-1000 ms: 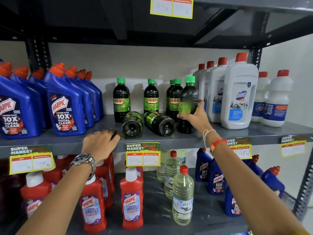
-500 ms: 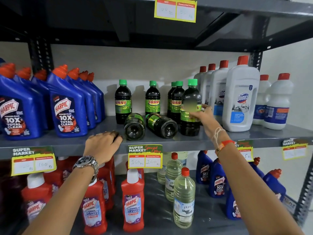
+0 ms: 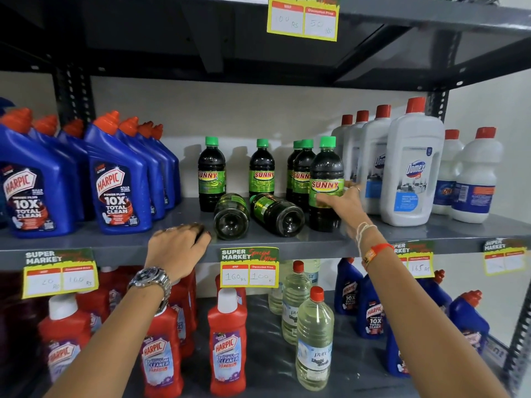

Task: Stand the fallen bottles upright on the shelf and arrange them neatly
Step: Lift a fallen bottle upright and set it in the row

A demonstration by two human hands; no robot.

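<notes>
Your right hand [image 3: 340,201] wraps its fingers around the upright Sunny bottle [image 3: 326,182] (label facing you). Your left hand [image 3: 178,248] rests curled on the shelf [image 3: 431,234] edge, near two fallen bottles [image 3: 258,215].

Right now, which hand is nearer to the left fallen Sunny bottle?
Left. The left hand rests on the shelf edge beside the left fallen Sunny bottle; the right hand holds an upright Sunny bottle farther right.

Blue Harpic bottles [image 3: 117,179] crowd the middle shelf's left end, white Domex bottles [image 3: 411,170] its right end; red Harpic bottles [image 3: 227,340] stand below.
</notes>
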